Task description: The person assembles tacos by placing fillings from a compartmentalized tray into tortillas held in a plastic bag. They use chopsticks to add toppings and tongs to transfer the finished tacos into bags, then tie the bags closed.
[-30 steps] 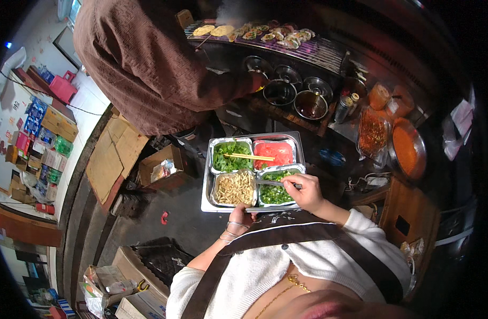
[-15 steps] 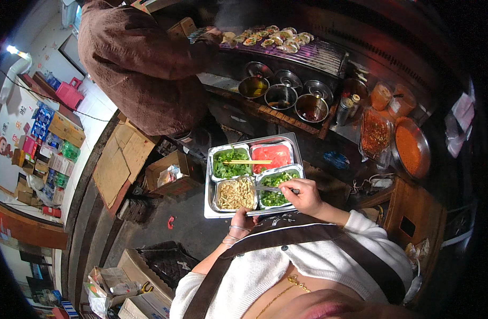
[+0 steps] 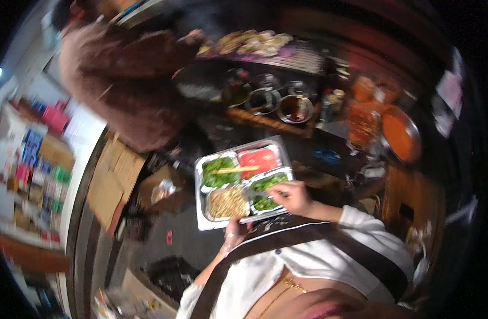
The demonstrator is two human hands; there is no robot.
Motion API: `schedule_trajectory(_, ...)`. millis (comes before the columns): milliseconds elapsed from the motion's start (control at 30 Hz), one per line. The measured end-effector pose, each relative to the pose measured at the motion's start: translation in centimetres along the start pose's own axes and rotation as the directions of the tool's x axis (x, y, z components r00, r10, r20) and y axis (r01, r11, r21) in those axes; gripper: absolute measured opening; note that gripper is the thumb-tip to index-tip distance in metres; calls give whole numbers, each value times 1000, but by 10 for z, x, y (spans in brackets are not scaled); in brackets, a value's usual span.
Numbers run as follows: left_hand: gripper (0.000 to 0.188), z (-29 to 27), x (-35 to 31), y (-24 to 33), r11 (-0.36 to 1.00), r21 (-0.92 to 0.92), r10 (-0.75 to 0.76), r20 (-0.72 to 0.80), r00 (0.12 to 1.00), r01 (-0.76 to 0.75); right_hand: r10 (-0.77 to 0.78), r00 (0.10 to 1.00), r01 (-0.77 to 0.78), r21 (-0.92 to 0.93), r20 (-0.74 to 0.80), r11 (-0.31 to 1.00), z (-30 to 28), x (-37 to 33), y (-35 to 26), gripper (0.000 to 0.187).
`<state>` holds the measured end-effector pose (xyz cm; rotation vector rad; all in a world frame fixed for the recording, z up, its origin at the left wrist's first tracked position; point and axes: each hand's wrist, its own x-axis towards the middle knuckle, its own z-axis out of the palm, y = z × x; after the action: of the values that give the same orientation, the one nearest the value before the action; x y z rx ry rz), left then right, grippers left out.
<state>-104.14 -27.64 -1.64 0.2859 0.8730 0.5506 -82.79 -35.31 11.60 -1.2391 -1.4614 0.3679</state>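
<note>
My left hand [image 3: 234,229] grips the near edge of a metal tray [image 3: 200,204] in front of my body. Four foil containers fill it: leafy herbs [image 3: 218,178], pinkish-red pieces [image 3: 259,160], pale chopped bits [image 3: 226,203] and chopped green onion [image 3: 265,204]. A pair of yellow chopsticks [image 3: 235,170] lies across the herbs and the red pieces. Over the green onion, my right hand [image 3: 292,196] is closed on a thin metal utensil [image 3: 258,194]; blur and the greens hide its working end.
At left a person in brown [image 3: 127,80] reaches over a grill [image 3: 302,62] bearing shellfish [image 3: 257,42]. Metal bowls [image 3: 295,109] stand along its front. Right of them sit shakers [image 3: 333,103] and a basin of orange sauce [image 3: 401,135]. Cardboard boxes [image 3: 161,186] lie left of the tray.
The whole view has shifted and blurred, with the surroundings sliding left. The tray is tilted slightly more in the picture. My right hand stays over the green onion, my left on the tray.
</note>
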Motion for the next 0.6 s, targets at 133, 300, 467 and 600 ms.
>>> schedule_trajectory(133, 25, -6, 12, 13, 988, 144, -57, -22, 998, 60, -77, 997, 78, -69, 9, 995, 0, -3, 5, 10)
schedule_trajectory(300, 20, -2, 5, 19, 970, 242, -25, 27, 999, 17, -160, 984, 163, 26, -81, 986, 2, -7, 0, 11)
schedule_trajectory(467, 20, 2, -3, 24, 895, 421, 100, 131, 986, -146, -82, 996, 81, -20, -47, 997, 5, -12, -7, 11)
schedule_trajectory(600, 18, -8, 2, 28, 939, 329, -118, 44, 992, 97, -87, 994, 84, -50, -73, 995, 1, -15, -14, 11)
